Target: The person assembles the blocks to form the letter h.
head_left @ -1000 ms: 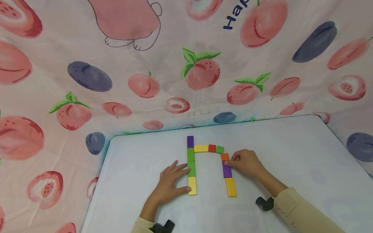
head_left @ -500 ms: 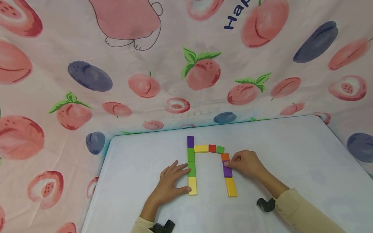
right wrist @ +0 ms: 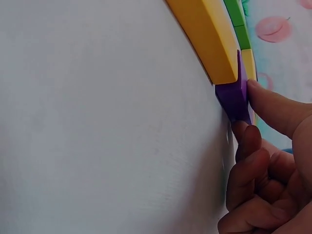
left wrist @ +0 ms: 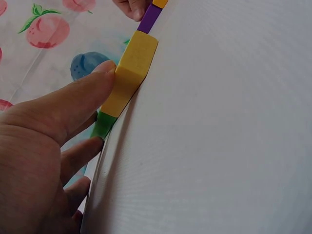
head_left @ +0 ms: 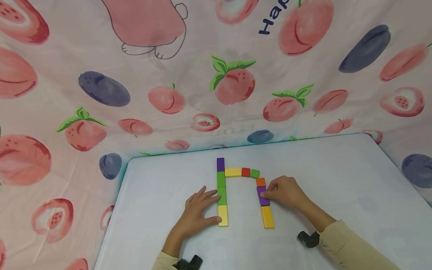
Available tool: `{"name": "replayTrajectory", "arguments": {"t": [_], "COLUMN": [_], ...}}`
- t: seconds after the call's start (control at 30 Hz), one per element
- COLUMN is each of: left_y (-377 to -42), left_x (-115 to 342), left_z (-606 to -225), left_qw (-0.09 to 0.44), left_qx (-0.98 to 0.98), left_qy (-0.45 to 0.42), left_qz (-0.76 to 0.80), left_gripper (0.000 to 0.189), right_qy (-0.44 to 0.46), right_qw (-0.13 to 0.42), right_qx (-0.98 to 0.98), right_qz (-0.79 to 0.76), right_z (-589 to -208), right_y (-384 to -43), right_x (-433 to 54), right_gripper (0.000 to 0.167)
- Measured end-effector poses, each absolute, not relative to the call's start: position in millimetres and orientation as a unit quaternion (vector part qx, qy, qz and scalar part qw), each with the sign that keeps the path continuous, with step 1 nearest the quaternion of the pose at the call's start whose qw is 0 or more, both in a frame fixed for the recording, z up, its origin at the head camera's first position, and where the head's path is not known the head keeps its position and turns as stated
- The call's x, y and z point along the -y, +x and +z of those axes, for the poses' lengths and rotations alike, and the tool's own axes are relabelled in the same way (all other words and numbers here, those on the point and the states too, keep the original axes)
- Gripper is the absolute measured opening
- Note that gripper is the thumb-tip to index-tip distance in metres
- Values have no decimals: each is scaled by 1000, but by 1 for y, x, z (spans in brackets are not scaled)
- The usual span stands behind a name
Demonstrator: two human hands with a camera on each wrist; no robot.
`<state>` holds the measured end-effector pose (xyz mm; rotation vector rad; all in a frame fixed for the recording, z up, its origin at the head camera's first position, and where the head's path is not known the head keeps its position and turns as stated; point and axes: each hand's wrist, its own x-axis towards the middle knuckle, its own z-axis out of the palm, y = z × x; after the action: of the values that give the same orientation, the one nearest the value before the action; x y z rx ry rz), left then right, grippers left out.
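Note:
Colored blocks lie on the white table as a long left column, a short top row and a shorter right column. My left hand (head_left: 199,210) lies beside the left column, fingers loosely spread. Its thumb touches the yellow block (left wrist: 132,68) and its fingertips reach the lower green block (head_left: 221,197). On the right, my right hand (head_left: 286,191) pinches the purple block (right wrist: 234,100), thumb on its top face and index finger at its side. That block sits slightly slanted between an orange block (head_left: 261,182) and a darker yellow block (head_left: 267,217).
Above the left hand, the column continues with another green block (head_left: 221,179) and a purple block (head_left: 220,164). The top row holds a yellow block (head_left: 233,173), a red block (head_left: 246,172) and a small green block (head_left: 255,173). A fruit-print cloth (head_left: 189,67) hangs behind the table (head_left: 162,180).
My right thumb has slid slightly toward the near side along the purple block, which has turned a little out of line. My left hand stays in place.

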<state>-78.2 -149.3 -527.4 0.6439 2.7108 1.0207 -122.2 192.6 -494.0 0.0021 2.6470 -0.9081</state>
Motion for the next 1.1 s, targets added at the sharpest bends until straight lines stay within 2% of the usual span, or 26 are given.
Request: {"name": "replayTrajectory", "arguments": {"t": [0.6,1.1], "left_y": [-78,-79], "left_x": [148,150], "left_z": [-527,-529], "left_qw": [94,87], "left_qx": [-913,-911], "left_qy": [211,221], "left_qz": [337,338], "left_gripper": [69,70], "right_qy": [25,-8], "right_qw": [188,174], "right_qx": [-932,-936], "right_qz": [-308,-307], "right_z": [-490,-491], "right_y": [-115,-117], "right_x": [-189,-192], "right_gripper": [26,23]}}
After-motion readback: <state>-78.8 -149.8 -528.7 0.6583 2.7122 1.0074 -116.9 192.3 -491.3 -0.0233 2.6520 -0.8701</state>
